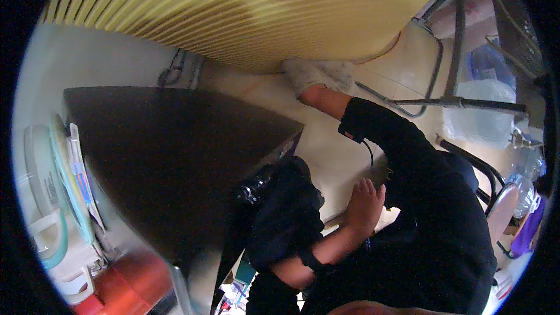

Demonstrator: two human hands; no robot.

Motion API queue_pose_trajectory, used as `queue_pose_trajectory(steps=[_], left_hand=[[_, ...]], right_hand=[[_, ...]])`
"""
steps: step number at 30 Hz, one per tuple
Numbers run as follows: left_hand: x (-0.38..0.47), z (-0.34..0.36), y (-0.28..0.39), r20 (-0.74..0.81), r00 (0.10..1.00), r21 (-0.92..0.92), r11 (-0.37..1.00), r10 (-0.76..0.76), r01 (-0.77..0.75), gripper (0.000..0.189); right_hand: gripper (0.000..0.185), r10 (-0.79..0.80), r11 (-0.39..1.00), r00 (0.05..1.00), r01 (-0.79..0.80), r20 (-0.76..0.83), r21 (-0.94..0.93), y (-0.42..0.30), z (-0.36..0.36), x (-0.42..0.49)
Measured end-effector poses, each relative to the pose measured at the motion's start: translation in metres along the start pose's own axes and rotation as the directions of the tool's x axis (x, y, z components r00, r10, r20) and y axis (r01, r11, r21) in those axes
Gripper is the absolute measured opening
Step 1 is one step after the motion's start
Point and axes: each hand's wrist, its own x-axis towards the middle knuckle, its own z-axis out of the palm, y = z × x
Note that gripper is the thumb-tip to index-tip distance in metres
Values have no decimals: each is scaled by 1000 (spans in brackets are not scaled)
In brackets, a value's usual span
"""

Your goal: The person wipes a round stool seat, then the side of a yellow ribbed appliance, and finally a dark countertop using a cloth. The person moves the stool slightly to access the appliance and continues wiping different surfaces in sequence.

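My right hand [313, 94] reaches forward in a black sleeve and holds a pale grey cloth [328, 72]. The cloth covers most of the hand, so the fingers are hidden. It lies at the lower edge of a yellow ribbed panel [245, 22], by the tiled floor [339, 153]; contact with the panel cannot be told. My left hand [366, 205], with a dark band on its wrist, hangs with nothing in it, over my dark clothing and the floor. Its fingers point away from me, the thumb side unclear.
A dark brown cabinet or tabletop [166, 153] fills the left side. Beyond it are a red container [135, 280] and pale plastic items. At the right stand a metal tube frame [455, 43], a translucent plastic bag [479, 111] and plastic bottles [523, 194].
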Motion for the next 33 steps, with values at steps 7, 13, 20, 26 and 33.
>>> queue_pose_trajectory(steps=[7,13,20,26,33], left_hand=[[-5,-7,-8,-36,999,33,999,-30,31,40],[1,-38,-8,264,964,175,985,-38,-9,31],[1,-32,-7,105,994,201,979,-43,21,32],[6,-2,-4,-57,997,80,995,-57,61,42],[6,2,-2,-79,996,154,988,45,-33,49]], right_hand=[[24,-314,936,949,316,-37,153,-37,44,26],[32,-413,620,766,633,-492,464,-54,53,44],[28,-308,832,905,406,-293,378,-42,52,49],[30,-251,954,965,233,81,188,5,20,15],[34,-305,878,898,394,-316,272,83,18,-27]])
